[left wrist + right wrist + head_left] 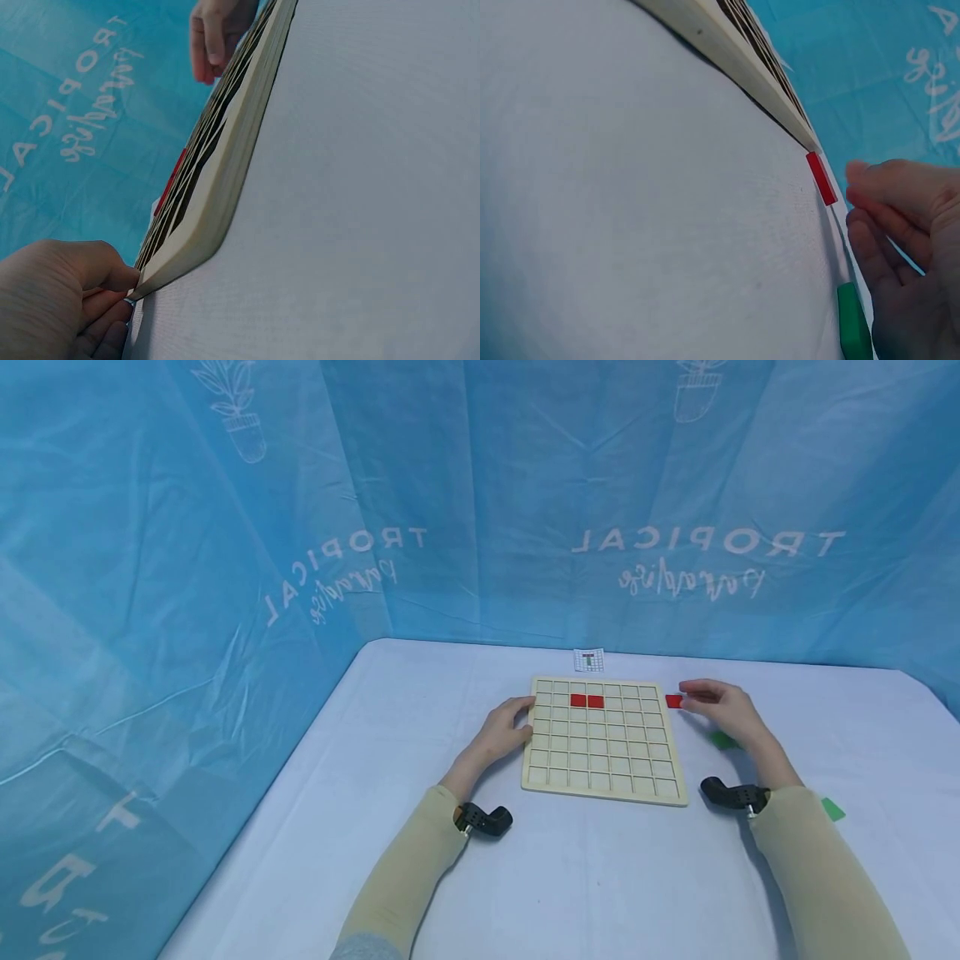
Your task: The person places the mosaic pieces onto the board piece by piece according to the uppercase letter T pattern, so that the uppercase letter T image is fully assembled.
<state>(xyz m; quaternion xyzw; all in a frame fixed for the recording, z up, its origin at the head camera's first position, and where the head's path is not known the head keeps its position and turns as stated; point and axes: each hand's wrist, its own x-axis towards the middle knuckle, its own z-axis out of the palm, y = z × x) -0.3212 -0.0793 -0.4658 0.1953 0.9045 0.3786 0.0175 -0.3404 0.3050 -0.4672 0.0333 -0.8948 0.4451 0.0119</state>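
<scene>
A pale wooden grid board (pixel 603 785) lies on the white table, with two red tiles (pixel 587 701) side by side in its second row from the back. My left hand (pixel 498 732) touches the board's left edge with thumb and fingertips, the two spread along that edge. Just right of the board's back right corner, another red tile (pixel 821 178) lies on the cloth. Close over it is my right hand (pixel 722 706), thumb and forefinger extended toward the tile. In the right wrist view its fingertips (pixel 859 196) appear just beyond the tile, apart from it.
Two green pieces lie to the right: one green piece (pixel 723 740) partly under the right hand, another (pixel 832 809) beside the right sleeve. Behind the board sits a small card (pixel 588 660) with a grid pattern. Blue printed curtains (pixel 480 510) surround the table's back and left.
</scene>
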